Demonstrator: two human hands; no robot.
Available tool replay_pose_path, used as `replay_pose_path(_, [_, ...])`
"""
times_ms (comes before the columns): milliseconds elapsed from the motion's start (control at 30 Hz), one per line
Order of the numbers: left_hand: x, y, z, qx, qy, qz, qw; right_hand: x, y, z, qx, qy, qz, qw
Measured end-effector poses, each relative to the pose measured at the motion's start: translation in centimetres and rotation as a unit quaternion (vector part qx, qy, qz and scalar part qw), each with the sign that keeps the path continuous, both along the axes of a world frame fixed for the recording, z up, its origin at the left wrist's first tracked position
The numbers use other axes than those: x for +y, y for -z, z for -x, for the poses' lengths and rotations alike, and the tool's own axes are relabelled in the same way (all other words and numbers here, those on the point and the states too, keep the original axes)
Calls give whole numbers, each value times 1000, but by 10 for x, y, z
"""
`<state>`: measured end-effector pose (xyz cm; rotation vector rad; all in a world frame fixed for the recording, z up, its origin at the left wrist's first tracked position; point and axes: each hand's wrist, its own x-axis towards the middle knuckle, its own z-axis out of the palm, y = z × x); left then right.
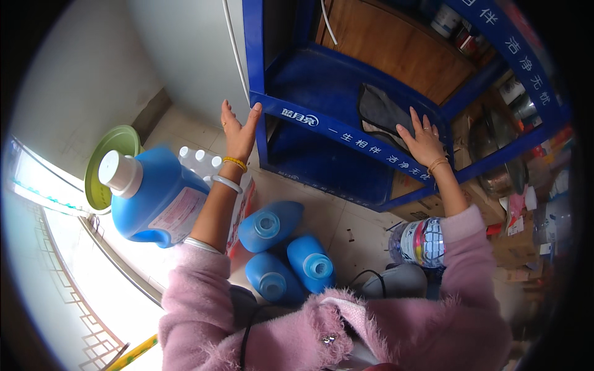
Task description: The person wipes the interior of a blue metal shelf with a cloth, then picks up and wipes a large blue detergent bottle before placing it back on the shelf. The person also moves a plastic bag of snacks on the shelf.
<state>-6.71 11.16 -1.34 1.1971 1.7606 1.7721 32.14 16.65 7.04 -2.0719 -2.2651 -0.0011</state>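
My left hand is raised beside the left front post of a blue display rack, fingers apart and nothing in the palm. Whether its thumb touches the rack's corner I cannot tell. My right hand, fingers spread, is over the right end of the blue shelf. Close to its thumb a dark grey cloth lies crumpled on that shelf, partly over the front rail. Contact between this hand and the cloth or rail is unclear. White writing runs along the front rail.
A large blue jug with a white cap stands left of my forearm. Several uncapped blue bottles are on the floor before me. A green basin, white-capped bottles, a clear water bottle and cardboard boxes surround the rack.
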Motion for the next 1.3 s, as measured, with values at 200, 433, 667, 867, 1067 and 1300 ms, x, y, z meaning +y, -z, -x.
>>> replay_pose_path(200, [42, -4, -16, 30, 64, -119, 990, 20, 14, 8, -81, -77, 95, 989])
replay_pose_path(433, [57, -3, -32, 113, -49, -131, 984, 64, 26, 32, -110, -115, -116, 980])
replay_pose_path(667, [57, -3, -33, 117, -51, -123, 984, 176, 39, 197, -65, -117, -168, 977])
replay_pose_path(867, [61, 0, -34, 131, -60, -128, 981, 169, 37, 288, 57, -158, -171, 971])
replay_pose_path(1067, [57, -2, -30, 106, -35, -132, 985, 104, 42, 242, 73, -458, -58, 884])
replay_pose_path(1300, [52, -8, -32, 73, -19, -114, 991, 51, 6, 105, -17, -388, 99, 916])
